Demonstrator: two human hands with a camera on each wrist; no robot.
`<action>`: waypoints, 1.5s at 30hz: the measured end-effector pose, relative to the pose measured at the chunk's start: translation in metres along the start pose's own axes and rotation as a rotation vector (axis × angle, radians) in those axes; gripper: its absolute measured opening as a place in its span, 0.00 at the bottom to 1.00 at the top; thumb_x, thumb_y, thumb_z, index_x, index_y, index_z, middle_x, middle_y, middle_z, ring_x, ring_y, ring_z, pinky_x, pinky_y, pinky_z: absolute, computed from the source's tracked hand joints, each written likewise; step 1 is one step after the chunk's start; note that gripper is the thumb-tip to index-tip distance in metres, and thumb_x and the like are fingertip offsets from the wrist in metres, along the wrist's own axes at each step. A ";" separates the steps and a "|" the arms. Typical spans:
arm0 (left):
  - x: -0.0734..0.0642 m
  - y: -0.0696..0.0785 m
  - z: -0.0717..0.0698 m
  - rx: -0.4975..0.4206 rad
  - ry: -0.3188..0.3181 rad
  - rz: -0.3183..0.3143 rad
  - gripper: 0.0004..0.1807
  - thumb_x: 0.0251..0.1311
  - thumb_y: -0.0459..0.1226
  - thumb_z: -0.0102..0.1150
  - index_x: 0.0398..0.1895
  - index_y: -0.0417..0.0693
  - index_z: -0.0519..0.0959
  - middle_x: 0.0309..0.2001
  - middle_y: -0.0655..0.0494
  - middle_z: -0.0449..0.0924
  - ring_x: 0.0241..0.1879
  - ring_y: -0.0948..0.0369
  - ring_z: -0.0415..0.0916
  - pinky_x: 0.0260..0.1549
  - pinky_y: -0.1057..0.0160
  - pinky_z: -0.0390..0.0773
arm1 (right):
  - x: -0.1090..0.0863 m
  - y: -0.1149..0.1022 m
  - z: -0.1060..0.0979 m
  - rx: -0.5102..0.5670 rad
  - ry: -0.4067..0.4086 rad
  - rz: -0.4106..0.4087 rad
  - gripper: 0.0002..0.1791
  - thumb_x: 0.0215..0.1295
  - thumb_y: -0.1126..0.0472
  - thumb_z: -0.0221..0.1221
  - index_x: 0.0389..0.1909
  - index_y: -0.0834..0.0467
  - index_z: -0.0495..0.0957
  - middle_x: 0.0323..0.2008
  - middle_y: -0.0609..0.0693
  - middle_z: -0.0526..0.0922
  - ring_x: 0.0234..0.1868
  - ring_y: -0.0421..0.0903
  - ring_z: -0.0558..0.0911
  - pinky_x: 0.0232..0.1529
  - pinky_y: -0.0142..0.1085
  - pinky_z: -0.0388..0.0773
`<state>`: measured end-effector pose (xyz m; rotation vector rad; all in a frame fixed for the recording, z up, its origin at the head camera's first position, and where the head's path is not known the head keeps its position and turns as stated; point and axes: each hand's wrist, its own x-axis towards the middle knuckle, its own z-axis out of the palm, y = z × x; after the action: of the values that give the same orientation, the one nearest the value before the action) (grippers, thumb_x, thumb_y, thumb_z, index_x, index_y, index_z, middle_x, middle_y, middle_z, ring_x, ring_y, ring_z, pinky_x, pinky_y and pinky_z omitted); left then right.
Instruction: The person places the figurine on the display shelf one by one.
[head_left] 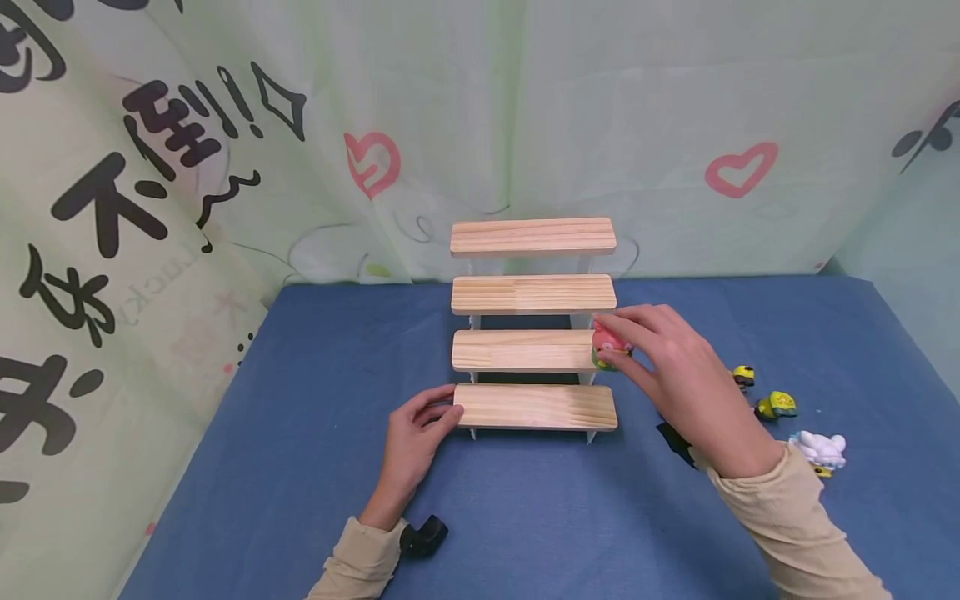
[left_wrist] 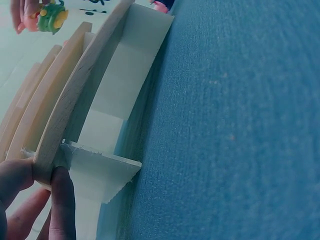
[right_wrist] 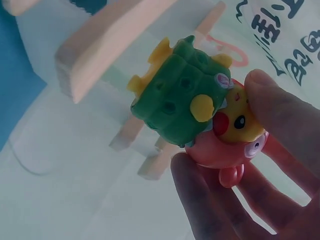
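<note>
A four-tier display stand with pale wooden boards (head_left: 532,407) and white side supports (left_wrist: 102,167) stands mid-table. My left hand (head_left: 416,437) pinches the left end of its lowest board, finger and thumb on either side of the edge in the left wrist view. My right hand (head_left: 678,379) holds a small toy figure (right_wrist: 180,95) by its head, between thumb and fingers. The figure has a green body with yellow knobs, a yellow face with a red cheek, and a pink-red hood. In the head view it overlaps the right end of the second-lowest board.
Right of the stand on the blue tablecloth (head_left: 315,433) lie two small yellow-and-dark toys, one a yellow-green figure (head_left: 776,406), the other yellow and black (head_left: 743,377). A white toy figure (head_left: 821,450) lies beside my right sleeve. A printed pale curtain (head_left: 570,125) hangs behind.
</note>
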<state>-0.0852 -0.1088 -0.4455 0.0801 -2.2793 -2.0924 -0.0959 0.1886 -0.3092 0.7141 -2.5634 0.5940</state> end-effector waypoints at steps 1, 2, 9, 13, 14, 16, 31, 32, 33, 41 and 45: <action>0.000 0.000 0.000 0.000 0.000 0.000 0.21 0.59 0.32 0.69 0.56 0.39 0.80 0.54 0.43 0.81 0.45 0.59 0.83 0.43 0.71 0.81 | 0.002 0.000 0.000 0.000 0.002 -0.003 0.28 0.52 0.67 0.73 0.57 0.59 0.81 0.49 0.54 0.82 0.50 0.49 0.76 0.43 0.47 0.80; 0.000 0.000 0.000 0.001 0.000 0.000 0.21 0.59 0.32 0.69 0.56 0.39 0.80 0.54 0.43 0.81 0.45 0.59 0.83 0.43 0.72 0.81 | 0.003 -0.001 0.000 0.000 0.003 -0.006 0.27 0.53 0.67 0.73 0.56 0.60 0.81 0.49 0.54 0.82 0.51 0.49 0.76 0.43 0.47 0.80; 0.000 0.001 -0.001 -0.003 0.001 -0.005 0.20 0.59 0.32 0.69 0.56 0.39 0.81 0.54 0.44 0.82 0.45 0.58 0.83 0.43 0.71 0.81 | 0.013 -0.005 0.000 0.023 0.019 -0.028 0.26 0.53 0.69 0.72 0.56 0.61 0.81 0.50 0.57 0.82 0.51 0.52 0.77 0.44 0.50 0.81; 0.000 0.001 -0.001 0.005 -0.001 -0.008 0.21 0.59 0.33 0.69 0.56 0.40 0.81 0.54 0.45 0.82 0.46 0.56 0.83 0.43 0.71 0.81 | 0.019 -0.006 -0.002 0.032 0.034 -0.034 0.27 0.52 0.70 0.72 0.56 0.61 0.82 0.49 0.58 0.82 0.51 0.53 0.77 0.44 0.51 0.81; 0.000 0.001 -0.001 0.007 -0.001 -0.008 0.21 0.59 0.33 0.69 0.56 0.41 0.81 0.54 0.45 0.82 0.46 0.56 0.83 0.43 0.71 0.81 | 0.020 -0.006 -0.002 0.033 0.037 -0.035 0.27 0.52 0.70 0.73 0.56 0.61 0.82 0.49 0.58 0.82 0.51 0.53 0.78 0.44 0.51 0.81; 0.000 0.001 -0.001 0.006 -0.001 -0.005 0.21 0.59 0.33 0.69 0.56 0.40 0.81 0.54 0.45 0.82 0.46 0.55 0.83 0.43 0.71 0.81 | 0.023 -0.007 -0.002 0.038 0.044 -0.037 0.27 0.51 0.70 0.73 0.55 0.61 0.82 0.49 0.58 0.82 0.50 0.53 0.78 0.44 0.51 0.81; 0.001 -0.001 0.000 0.014 -0.003 0.007 0.21 0.59 0.33 0.69 0.56 0.40 0.80 0.54 0.44 0.81 0.46 0.55 0.83 0.43 0.71 0.81 | 0.043 -0.012 0.001 0.086 0.048 -0.047 0.27 0.53 0.67 0.73 0.56 0.60 0.82 0.49 0.57 0.82 0.50 0.53 0.79 0.45 0.50 0.79; 0.001 -0.001 0.000 0.013 -0.002 0.007 0.21 0.59 0.33 0.69 0.56 0.39 0.80 0.54 0.44 0.81 0.46 0.56 0.83 0.43 0.71 0.81 | 0.045 -0.012 0.001 0.089 0.048 -0.045 0.26 0.53 0.67 0.73 0.56 0.60 0.82 0.49 0.57 0.82 0.50 0.53 0.79 0.45 0.50 0.80; 0.001 -0.001 0.000 0.012 -0.002 0.008 0.21 0.59 0.33 0.69 0.56 0.39 0.80 0.54 0.44 0.81 0.45 0.56 0.83 0.43 0.71 0.81 | 0.047 -0.013 0.001 0.090 0.047 -0.043 0.26 0.53 0.67 0.73 0.56 0.60 0.82 0.49 0.57 0.82 0.50 0.53 0.79 0.45 0.50 0.80; 0.002 -0.002 0.000 0.000 -0.003 0.015 0.21 0.59 0.32 0.69 0.56 0.39 0.80 0.54 0.43 0.82 0.45 0.57 0.83 0.42 0.72 0.81 | 0.061 -0.015 0.005 0.088 0.043 -0.047 0.25 0.54 0.65 0.72 0.55 0.61 0.82 0.47 0.56 0.83 0.48 0.52 0.79 0.44 0.48 0.80; 0.003 -0.003 0.000 0.000 -0.001 0.010 0.20 0.59 0.32 0.69 0.56 0.39 0.81 0.54 0.44 0.82 0.45 0.57 0.83 0.42 0.71 0.81 | 0.067 -0.015 0.007 0.079 0.040 -0.042 0.25 0.55 0.63 0.72 0.55 0.61 0.82 0.48 0.56 0.83 0.49 0.51 0.79 0.44 0.47 0.81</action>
<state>-0.0880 -0.1092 -0.4480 0.0671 -2.2757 -2.0873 -0.1421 0.1475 -0.2782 0.7729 -2.4938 0.6924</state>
